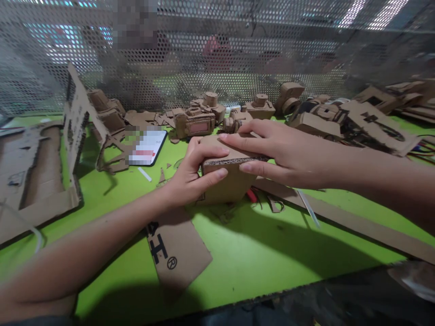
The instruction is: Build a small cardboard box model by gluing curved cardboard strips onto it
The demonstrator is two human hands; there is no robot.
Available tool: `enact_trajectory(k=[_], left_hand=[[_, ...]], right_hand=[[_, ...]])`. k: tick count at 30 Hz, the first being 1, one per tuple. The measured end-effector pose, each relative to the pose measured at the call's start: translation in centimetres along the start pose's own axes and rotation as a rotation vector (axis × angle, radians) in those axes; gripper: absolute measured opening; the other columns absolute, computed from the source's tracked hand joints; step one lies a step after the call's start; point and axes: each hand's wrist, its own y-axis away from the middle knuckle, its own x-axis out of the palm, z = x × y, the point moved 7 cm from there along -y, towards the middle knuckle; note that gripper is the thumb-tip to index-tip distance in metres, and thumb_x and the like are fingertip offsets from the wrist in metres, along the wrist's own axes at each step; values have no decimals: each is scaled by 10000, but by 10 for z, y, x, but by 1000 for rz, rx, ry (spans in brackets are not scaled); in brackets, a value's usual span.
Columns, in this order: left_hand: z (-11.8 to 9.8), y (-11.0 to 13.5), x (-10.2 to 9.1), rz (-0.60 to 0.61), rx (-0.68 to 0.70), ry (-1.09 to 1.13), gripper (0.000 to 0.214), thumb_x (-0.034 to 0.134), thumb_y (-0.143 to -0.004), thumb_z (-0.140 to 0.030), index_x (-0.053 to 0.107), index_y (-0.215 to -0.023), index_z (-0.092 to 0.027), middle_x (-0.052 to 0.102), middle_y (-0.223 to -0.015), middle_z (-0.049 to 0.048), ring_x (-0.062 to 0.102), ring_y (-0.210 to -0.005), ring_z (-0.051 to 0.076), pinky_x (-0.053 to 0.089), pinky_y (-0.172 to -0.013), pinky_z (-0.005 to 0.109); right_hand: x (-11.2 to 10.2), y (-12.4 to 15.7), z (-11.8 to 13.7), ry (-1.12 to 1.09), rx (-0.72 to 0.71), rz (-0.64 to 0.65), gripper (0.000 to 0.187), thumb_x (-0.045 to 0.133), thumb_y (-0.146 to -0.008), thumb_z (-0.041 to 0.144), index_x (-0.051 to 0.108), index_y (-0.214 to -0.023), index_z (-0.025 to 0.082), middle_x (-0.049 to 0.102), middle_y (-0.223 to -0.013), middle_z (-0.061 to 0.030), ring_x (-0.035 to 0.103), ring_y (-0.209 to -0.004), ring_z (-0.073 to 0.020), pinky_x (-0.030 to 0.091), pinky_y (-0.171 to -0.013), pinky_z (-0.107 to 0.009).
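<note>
A small brown cardboard box [227,183] stands on the green table [258,253] in front of me. My left hand [192,174] grips its left side, thumb across the front and fingers curled over the top edge. My right hand [275,151] lies flat on the box's cardboard top piece, fingers stretched out and pressing down. A red-handled tool [251,195] pokes out from under the box on the right.
A flat cardboard piece with black print [176,251] lies near my left forearm. A phone [147,147] lies further back. Several small cardboard models [195,121] line the perforated metal screen [217,54]. Cut cardboard sheets [37,172] stand at left; a long strip [356,224] at right.
</note>
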Motion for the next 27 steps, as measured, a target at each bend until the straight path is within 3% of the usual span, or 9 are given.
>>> enact_trajectory(k=[9,17,27], left_hand=[[-15,-4,1,-30,-9,9,240,690,-1064,-443,683,-1289,-357,608,-1158,52,613,-1136,257,583,-1024,461],[-26,0,6,-7,49,-25,270,685,-1056,-453,659,-1297,-335,533,-1235,78,574,-1220,278,596,-1084,500],[-33,1,6,9,52,-29,252,677,-1061,-420,648,-1305,-360,552,-1257,86,560,-1262,310,575,-1125,574]], right_hand=[[-2,3,4,-23,-1,-4,717,340,-1104,652,522,-1687,277,642,-1420,-179,597,-1262,-384,498,-1102,-638],[-1,11,13,53,91,25,830,357,-1020,776,440,-1730,354,638,-1416,-172,597,-1255,-436,512,-1115,-693],[0,18,20,8,107,-68,703,390,-1057,714,534,-1667,396,642,-1463,-140,594,-1293,-418,524,-1120,-665]])
